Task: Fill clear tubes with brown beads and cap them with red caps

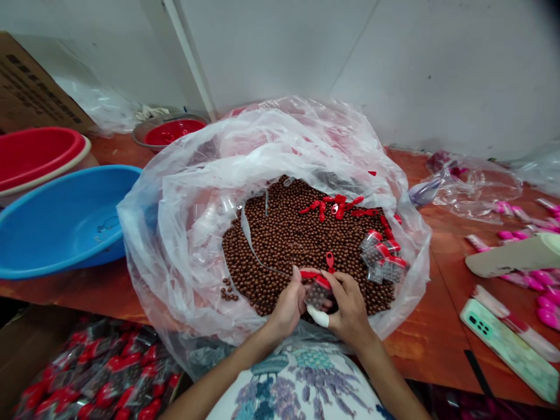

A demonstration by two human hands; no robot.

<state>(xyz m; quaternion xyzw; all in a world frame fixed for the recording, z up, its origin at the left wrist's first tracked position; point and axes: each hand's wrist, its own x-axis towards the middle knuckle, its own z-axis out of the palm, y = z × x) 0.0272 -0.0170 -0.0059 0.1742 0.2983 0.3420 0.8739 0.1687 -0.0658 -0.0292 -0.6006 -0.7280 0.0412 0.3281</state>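
A small clear plastic container [318, 296] with a red lid and brown balls inside is between my hands, over the front of a ball-filled plastic bag. My right hand [351, 306], with a white wrap on one digit, closes on its right side. Closed round its left side is my left hand [284, 306]; its thumb is by a red plastic piece [310, 274]. Just above the container a red spoon-shaped piece [329, 261] lies near my right fingertips. Brown balls [297, 233] spread beneath. To the right, several filled containers [380, 256] lie on the balls.
The translucent bag [188, 157] bunches up around the balls, with several red pieces [339, 207] inside. At left stand a blue basin [65, 216] and red basin [39, 154]. A phone [510, 350] and pink items lie right. Below left, a box holds many red-lidded containers [109, 373].
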